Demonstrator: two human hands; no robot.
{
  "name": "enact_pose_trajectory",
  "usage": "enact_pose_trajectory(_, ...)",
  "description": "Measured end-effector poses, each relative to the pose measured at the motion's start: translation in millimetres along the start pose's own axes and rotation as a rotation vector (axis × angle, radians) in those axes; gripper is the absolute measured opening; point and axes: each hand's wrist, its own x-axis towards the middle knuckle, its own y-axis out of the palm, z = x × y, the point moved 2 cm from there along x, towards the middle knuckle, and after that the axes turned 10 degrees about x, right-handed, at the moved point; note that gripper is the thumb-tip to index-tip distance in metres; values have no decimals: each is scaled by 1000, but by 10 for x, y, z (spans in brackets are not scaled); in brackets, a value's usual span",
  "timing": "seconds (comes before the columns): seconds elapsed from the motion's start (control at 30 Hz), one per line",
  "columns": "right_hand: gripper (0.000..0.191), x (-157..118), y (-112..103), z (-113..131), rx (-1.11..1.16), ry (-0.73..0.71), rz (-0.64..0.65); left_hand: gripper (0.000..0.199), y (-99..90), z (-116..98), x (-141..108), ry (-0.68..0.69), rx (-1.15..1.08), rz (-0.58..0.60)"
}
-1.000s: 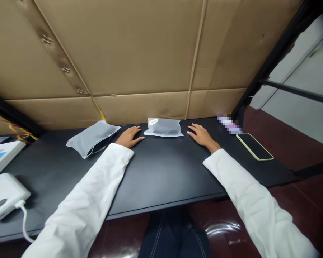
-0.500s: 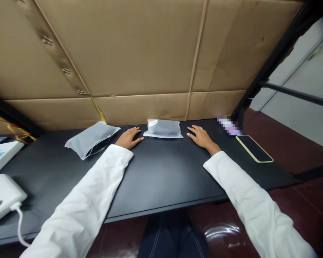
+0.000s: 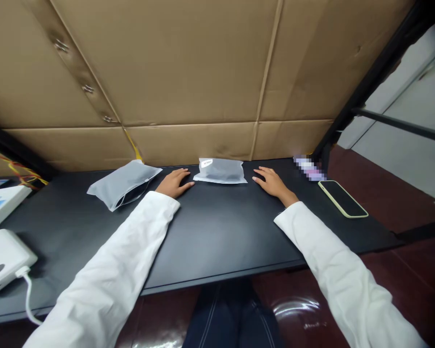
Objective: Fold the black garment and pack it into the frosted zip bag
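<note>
Hardly shifted, left hand [image 3: 173, 183] and right hand [image 3: 273, 184] seemingly flank a plastic pouch [image 3: 220, 171].

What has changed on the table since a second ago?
Nothing visibly moved: the left hand and right hand rest open on the black table, holding nothing, either side of the grey pouch; the other pouch and phone stayed put.

The black counter [image 3: 217, 241] carries two frosted grey pouches: one lying at an angle, a dark opening showing [image 3: 123, 184], and one with a white label [image 3: 220, 171] near the back edge. Toward the right lies a phone [image 3: 342, 198] in a pale case, just beside a pixelated patch. At the left sit a white power bank [image 3: 3, 260], its white cable [image 3: 28, 295] trailing, and a white box with blue print [image 3: 2, 207].
</note>
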Motion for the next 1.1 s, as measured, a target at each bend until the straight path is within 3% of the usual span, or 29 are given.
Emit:
enact_pose_trajectory(0.33, 51, 14, 30, -43, 1, -33, -21, 58, 5, 12, -2, 17, 5, -23)
enact_pose_trajectory(0.53, 51, 10, 14, -18, 4, -23, -10, 48, -19, -145, -2, 34, 6, -165)
enact_pose_trajectory(0.7, 49, -2, 15, 8, 30, -33, -39, 22, -110, -447, -8, 265, 185, -390)
enact_pose_trajectory(0.83, 40, -11, -29, 95, 104, -62, -192, 17, -197, -682, -48, 452, 227, -540)
enact_pose_trajectory(0.93, 38, -44, -91, 279, 197, -176, -315, 12, -220, -862, -87, 548, 218, -583)
enact_pose_trajectory(1.1, 28, -191, -58, 812, 274, -513, -291, 10, -213, -1105, -145, 616, 179, -640)
